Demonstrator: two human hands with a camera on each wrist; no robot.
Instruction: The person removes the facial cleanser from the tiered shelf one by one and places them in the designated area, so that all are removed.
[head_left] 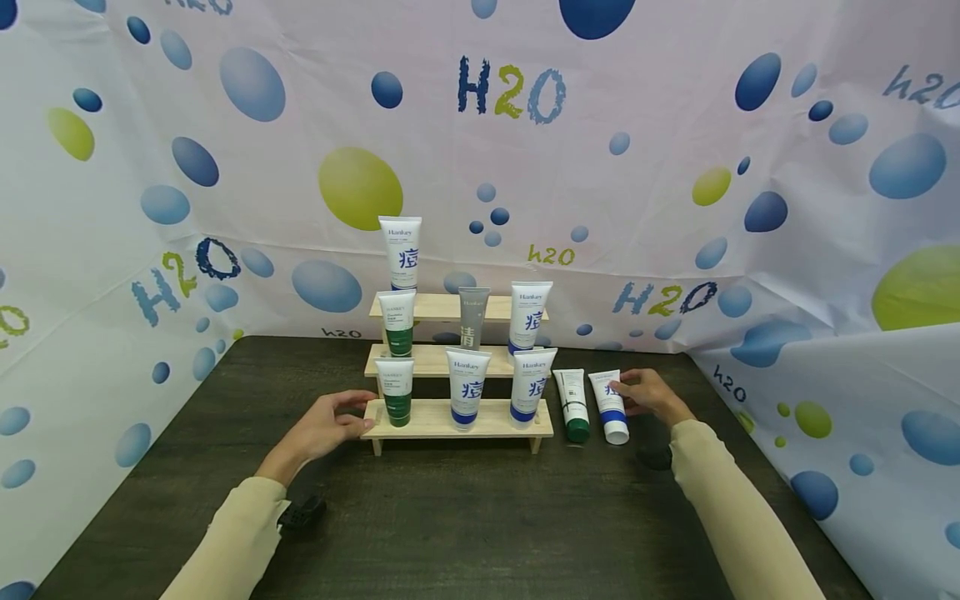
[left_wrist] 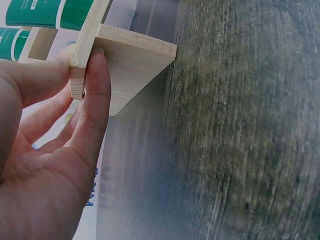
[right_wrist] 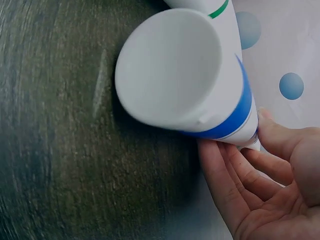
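My left hand [head_left: 328,427] pinches the left end of the lowest board of a three-tier wooden display stand [head_left: 427,415]; in the left wrist view the thumb and a finger lie on opposite faces of the board [left_wrist: 82,55]. At the right, my right hand [head_left: 651,395] grips a white squeeze tube with a blue band [head_left: 606,390], which lies on the table with its cap toward me. The right wrist view shows the thumb on one side of this tube [right_wrist: 245,117] and the fingers on the other. Beside it lies a white tube with a green cap [head_left: 572,392].
Several tubes stand cap-down on the stand: white-and-blue ones [head_left: 467,387], white-and-green ones [head_left: 395,387] and one grey tube [head_left: 472,317]. The dark wooden table [head_left: 480,517] runs back to a white backdrop with printed blue and green dots [head_left: 480,167].
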